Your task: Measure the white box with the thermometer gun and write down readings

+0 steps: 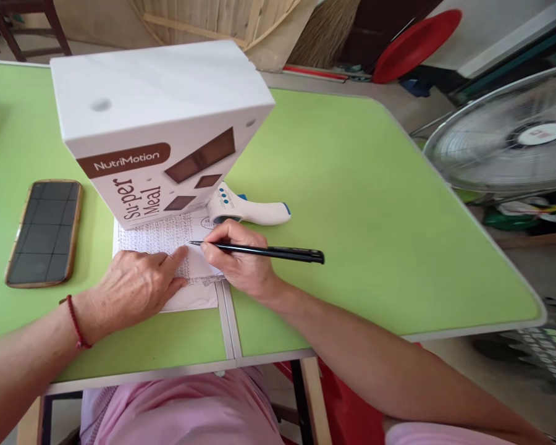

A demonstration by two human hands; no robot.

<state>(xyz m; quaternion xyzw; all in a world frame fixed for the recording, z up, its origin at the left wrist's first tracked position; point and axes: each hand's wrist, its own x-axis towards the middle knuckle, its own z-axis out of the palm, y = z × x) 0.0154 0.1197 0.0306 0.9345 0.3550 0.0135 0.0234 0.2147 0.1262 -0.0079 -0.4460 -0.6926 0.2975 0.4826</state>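
Note:
A black pen (278,251) is gripped in my right hand (245,259), its tip at the written lines on a sheet of paper (167,238). My left hand (139,284) lies flat over the paper's lower left part, fingers stretched toward the pen tip. Rows of small handwriting cover the sheet. Behind the hands, a tall white box (162,93) printed "NutriMotion Su-per Meal" stands over the paper's top edge. Beside its base lies a white and blue handheld device (264,212) that looks like an infrared thermometer, just beyond my right hand.
A phone (45,232) in a brown case lies at the left on the green table (352,216). A metal seam (229,327) runs through the tabletop near me. To the right stands a large fan (514,133); a red basin (417,46) leans behind the table.

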